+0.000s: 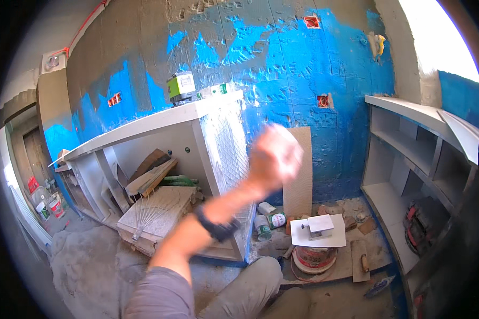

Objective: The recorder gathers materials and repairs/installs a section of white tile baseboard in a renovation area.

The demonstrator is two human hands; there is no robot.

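My left arm reaches up from the lower edge, with a dark watch on the wrist. My left hand is raised in mid-view and smeared by motion. It looks bunched, but I cannot make out its fingers or anything in them. Behind it a tall beige panel stands against the blue-coated wall. Beside the hand is the ridged white end of a cabinet. A green and white boxy device rests on the white countertop. My right hand is out of view.
A small white block sits on a white board atop a round red-rimmed bucket. Nearby are cans and a trowel. Wood and a dusty slab fill the cabinet. Shelving stands at right.
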